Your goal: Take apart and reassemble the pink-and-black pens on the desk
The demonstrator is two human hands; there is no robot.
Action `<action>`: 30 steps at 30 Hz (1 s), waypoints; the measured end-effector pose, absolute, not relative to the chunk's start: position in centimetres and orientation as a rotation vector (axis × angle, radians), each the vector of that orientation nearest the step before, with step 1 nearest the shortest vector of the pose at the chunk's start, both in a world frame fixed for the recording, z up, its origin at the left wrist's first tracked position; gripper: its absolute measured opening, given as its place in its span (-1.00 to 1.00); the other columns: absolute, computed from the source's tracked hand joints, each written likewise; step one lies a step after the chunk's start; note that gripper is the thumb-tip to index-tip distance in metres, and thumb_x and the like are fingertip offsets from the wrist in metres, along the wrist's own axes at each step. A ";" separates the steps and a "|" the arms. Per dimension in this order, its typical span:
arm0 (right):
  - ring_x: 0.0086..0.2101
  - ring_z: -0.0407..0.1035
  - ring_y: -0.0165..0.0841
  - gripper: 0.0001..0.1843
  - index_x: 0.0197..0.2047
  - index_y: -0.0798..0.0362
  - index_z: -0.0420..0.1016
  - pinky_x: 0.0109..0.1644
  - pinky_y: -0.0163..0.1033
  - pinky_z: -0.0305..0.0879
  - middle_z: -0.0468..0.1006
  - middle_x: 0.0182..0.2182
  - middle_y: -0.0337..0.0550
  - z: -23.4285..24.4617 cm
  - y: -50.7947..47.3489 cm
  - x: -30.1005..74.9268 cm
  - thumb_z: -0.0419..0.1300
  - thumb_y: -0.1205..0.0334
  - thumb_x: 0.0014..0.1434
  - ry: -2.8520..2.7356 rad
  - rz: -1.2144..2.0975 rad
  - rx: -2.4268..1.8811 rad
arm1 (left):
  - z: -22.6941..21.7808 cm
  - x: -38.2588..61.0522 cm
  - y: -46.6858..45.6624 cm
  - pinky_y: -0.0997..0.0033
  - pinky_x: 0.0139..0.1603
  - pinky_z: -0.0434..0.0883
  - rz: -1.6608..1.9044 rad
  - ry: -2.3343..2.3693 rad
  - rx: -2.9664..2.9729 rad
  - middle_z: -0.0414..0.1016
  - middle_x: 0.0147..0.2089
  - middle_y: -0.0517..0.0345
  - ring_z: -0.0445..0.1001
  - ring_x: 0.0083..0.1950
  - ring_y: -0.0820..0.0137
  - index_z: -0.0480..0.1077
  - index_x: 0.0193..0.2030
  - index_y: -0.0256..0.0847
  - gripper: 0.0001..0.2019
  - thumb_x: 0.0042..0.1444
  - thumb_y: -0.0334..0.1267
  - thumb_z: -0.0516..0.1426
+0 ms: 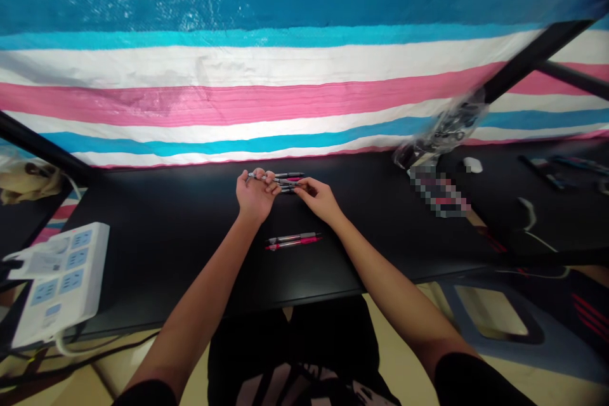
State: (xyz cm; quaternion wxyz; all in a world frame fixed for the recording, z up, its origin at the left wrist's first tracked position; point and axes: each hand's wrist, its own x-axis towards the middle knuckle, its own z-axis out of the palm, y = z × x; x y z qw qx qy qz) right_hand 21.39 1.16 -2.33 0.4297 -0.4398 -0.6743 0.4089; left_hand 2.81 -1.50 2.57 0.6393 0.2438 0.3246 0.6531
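Observation:
My left hand (257,198) is turned palm up above the black desk, its fingers curled around a silver-and-black pen (252,176). Across from it, my right hand (318,198) pinches the end of a dark pen (288,188) between thumb and fingertips. Just behind the hands lies a group of pens, among them a black one (291,175) and one with a pink part; my fingers partly cover them. Nearer to me, a grey-and-clear pen (291,238) and a red pen (295,243) lie side by side, apart from both hands.
A white power strip (90,273) with plugs sits on the left of the desk (166,254). A clear plastic bag (442,130) stands at the right, near a white mouse (472,165). Striped sheeting (238,104) hangs behind, with black frame bars (523,60) at the sides.

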 end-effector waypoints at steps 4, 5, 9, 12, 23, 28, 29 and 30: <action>-0.39 0.40 -0.29 -0.65 -0.19 0.03 0.59 -0.23 -0.17 0.35 0.59 -0.37 -0.13 -2.5 1.2 21.4 0.30 -0.09 0.15 -1.684 1.014 -1.099 | 2.5 2.8 -1.5 0.36 -0.44 0.30 1.491 0.756 0.542 0.18 -0.45 0.17 0.11 -0.54 0.45 0.09 -0.45 -0.14 -0.50 0.40 0.13 -0.22; -0.39 0.40 -0.29 -0.65 -0.20 0.03 0.59 -0.23 -0.17 0.36 0.59 -0.37 -0.13 -2.6 1.2 21.4 0.30 -0.09 0.15 -1.686 1.011 -1.100 | 2.5 2.8 -1.5 0.35 -0.43 0.30 1.490 0.763 0.559 0.19 -0.45 0.17 0.12 -0.54 0.45 0.10 -0.45 -0.14 -0.49 0.40 0.17 -0.22; -0.40 0.40 -0.29 -0.65 -0.21 0.04 0.59 -0.24 -0.17 0.36 0.58 -0.40 -0.14 -2.7 1.3 21.4 0.30 -0.09 0.16 -1.693 0.997 -1.101 | 2.5 2.7 -1.5 0.35 -0.43 0.31 1.483 0.767 0.588 0.21 -0.45 0.17 0.13 -0.54 0.46 0.11 -0.46 -0.14 -0.49 0.39 0.18 -0.17; -0.40 0.40 -0.28 -0.65 -0.20 0.03 0.59 -0.24 -0.16 0.36 0.58 -0.39 -0.14 -2.6 1.2 21.4 0.30 -0.09 0.16 -1.687 0.994 -1.108 | 2.4 2.7 -1.5 0.35 -0.43 0.30 1.484 0.740 0.553 0.21 -0.45 0.17 0.13 -0.54 0.46 0.11 -0.45 -0.14 -0.53 0.40 0.12 -0.16; -0.40 0.39 -0.29 -0.60 -0.24 0.03 0.56 -0.23 -0.16 0.34 0.57 -0.42 -0.14 -1.8 1.0 21.4 0.28 -0.16 0.15 -1.657 1.036 -1.111 | 2.3 2.9 -1.4 0.31 -0.43 0.32 1.466 0.785 0.619 0.36 -0.41 0.10 0.23 -0.53 0.43 0.15 -0.43 -0.13 -0.43 0.37 0.28 -0.24; -0.44 0.38 -0.29 -0.53 -0.29 0.02 0.49 -0.26 -0.16 0.35 0.50 -0.49 -0.18 -1.4 1.4 21.8 0.25 -0.27 0.15 -1.588 1.108 -1.108 | 1.9 2.2 -0.6 0.32 -0.42 0.38 1.402 0.962 0.905 0.56 -0.19 -0.01 0.41 -0.44 0.40 0.37 -0.28 -0.15 -0.43 0.30 0.36 -0.05; -0.44 0.37 -0.30 -0.53 -0.30 0.02 0.48 -0.25 -0.16 0.34 0.49 -0.49 -0.18 -1.3 1.6 21.9 0.24 -0.26 0.15 -1.577 1.098 -1.112 | 1.9 1.7 -0.4 0.36 -0.42 0.38 1.414 1.050 0.994 0.56 -0.23 0.03 0.42 -0.45 0.41 0.42 -0.25 -0.16 -0.50 0.28 0.29 0.05; -0.44 0.37 -0.30 -0.54 -0.30 0.02 0.48 -0.25 -0.17 0.34 0.49 -0.49 -0.19 -1.2 1.7 22.1 0.24 -0.25 0.16 -1.567 1.080 -1.119 | 1.9 1.0 -0.2 0.40 -0.42 0.37 1.432 1.157 1.103 0.53 -0.30 0.10 0.41 -0.46 0.43 0.46 -0.23 -0.17 -0.57 0.24 0.21 0.15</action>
